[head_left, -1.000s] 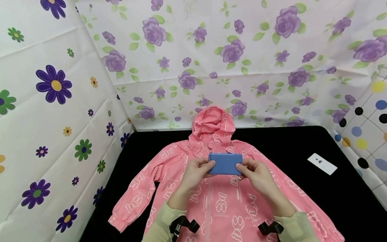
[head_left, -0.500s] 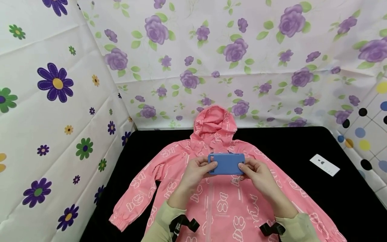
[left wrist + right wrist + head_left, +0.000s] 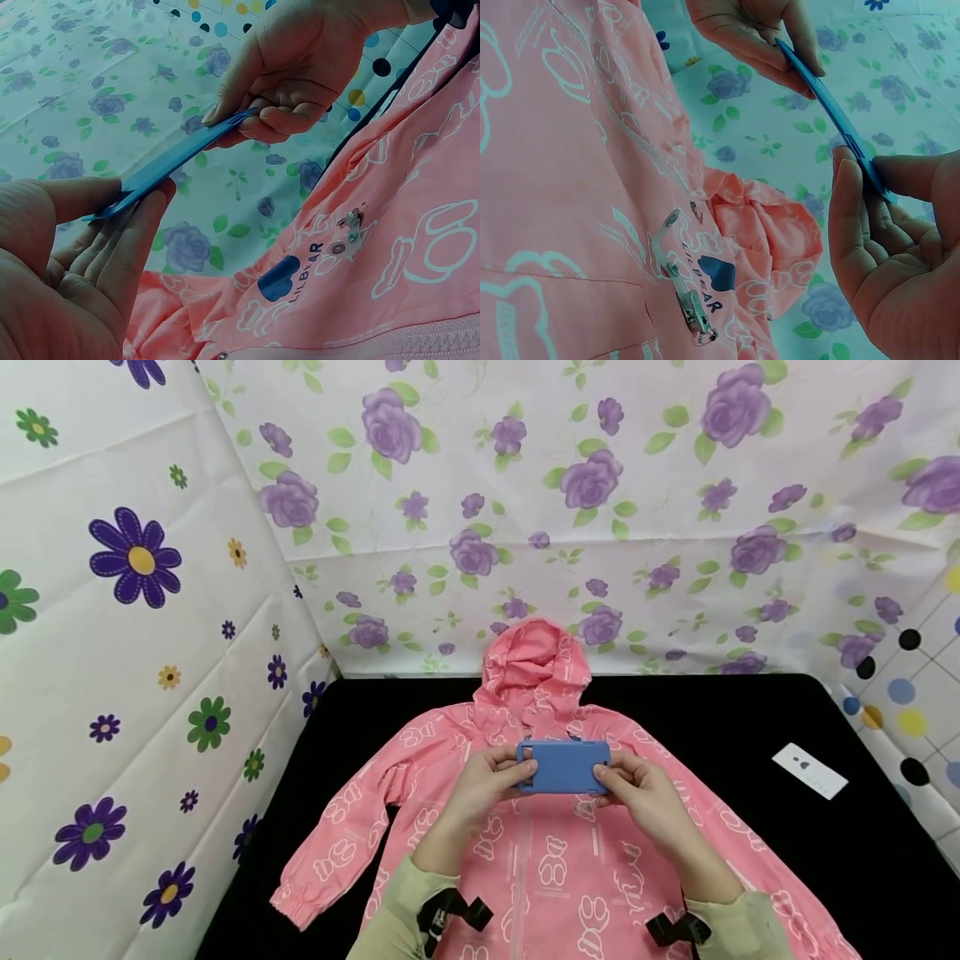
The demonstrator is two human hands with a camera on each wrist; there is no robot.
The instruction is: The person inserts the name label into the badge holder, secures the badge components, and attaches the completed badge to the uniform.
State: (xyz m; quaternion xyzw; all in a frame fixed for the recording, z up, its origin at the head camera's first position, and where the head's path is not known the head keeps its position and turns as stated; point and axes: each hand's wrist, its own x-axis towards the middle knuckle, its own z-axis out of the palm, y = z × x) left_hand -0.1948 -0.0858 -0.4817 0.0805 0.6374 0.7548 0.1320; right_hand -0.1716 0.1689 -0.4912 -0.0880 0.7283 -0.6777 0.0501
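Observation:
A thin blue phone case (image 3: 564, 767) is held level above the pink jacket (image 3: 551, 860), with cutouts at its left end. My left hand (image 3: 483, 785) pinches that end between thumb and fingers. The right end is pinched likewise by my right hand (image 3: 641, 789). Seen edge-on in the left wrist view, the phone case (image 3: 176, 157) spans both hands and is clear of the jacket. The right wrist view shows the phone case (image 3: 829, 109) edge-on too. On the jacket's chest lies a small shiny metal piece (image 3: 690, 304) beside a dark heart print.
The jacket lies spread, hood (image 3: 532, 664) toward the back, sleeves out to both sides. Beneath it is a black table (image 3: 697, 718). A white card (image 3: 810, 770) lies at the right. Flowered and dotted sheets (image 3: 465, 443) wall the back and sides.
The phone case has turned slightly, so the cutout at its left end shows more plainly. Both hands keep their pinch. The head view has shifted a little.

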